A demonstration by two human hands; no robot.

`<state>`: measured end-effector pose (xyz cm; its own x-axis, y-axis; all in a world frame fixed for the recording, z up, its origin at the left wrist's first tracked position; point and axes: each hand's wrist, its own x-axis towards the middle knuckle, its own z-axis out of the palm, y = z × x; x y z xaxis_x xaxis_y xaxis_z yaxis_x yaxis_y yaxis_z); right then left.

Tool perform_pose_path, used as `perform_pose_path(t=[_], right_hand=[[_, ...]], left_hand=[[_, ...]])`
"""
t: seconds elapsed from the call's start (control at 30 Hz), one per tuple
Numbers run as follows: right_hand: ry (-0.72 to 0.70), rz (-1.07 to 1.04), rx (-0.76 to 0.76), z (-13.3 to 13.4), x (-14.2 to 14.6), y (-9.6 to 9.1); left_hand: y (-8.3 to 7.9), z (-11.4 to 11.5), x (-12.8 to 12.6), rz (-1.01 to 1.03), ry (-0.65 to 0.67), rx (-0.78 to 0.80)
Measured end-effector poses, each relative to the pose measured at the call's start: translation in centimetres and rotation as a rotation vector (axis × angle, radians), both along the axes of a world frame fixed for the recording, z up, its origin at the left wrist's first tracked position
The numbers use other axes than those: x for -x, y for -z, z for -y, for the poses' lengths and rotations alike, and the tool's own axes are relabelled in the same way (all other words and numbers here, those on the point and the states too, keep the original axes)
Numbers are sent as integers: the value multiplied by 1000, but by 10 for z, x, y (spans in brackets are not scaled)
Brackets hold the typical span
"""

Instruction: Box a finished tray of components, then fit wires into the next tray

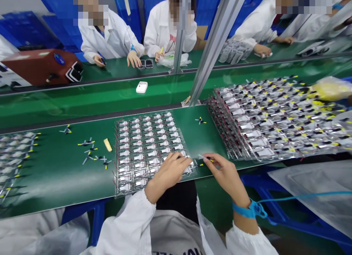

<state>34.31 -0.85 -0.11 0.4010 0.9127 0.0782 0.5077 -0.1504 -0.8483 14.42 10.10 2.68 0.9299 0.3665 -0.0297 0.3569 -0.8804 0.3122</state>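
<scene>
Clear blister tray (116, 163) of small silver pouch cells (145, 148) sits on the green table (66, 185), under the left hand (170, 170), whose fingers (181, 157) press flat on its front corner, while the right hand (227, 176) pinches a small yellow-and-black wired connector (206, 158) just beside that tray. Loose connectors (90, 145) lie left of the tray; a hurried press or slip could bend the thin red leads (114, 181) or knock cells out of line.

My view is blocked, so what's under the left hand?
Under the left hand lie rows of small silver wired packs in clear plastic on a green conveyor belt. Those beneath the palm are covered and cannot be seen.
</scene>
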Motion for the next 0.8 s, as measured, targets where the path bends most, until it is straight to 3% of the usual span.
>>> perform_pose_path(t=[0.33, 0.63, 0.8], right_hand=[[-63, -30, -10, -19, 5, 12], [-58, -67, 37, -28, 7, 16], [-42, -96, 22, -29, 9, 15]], left_hand=[[4, 2, 1, 3, 50, -146], [8, -1, -3, 34, 50, -139], [16, -3, -1, 149, 12, -91]])
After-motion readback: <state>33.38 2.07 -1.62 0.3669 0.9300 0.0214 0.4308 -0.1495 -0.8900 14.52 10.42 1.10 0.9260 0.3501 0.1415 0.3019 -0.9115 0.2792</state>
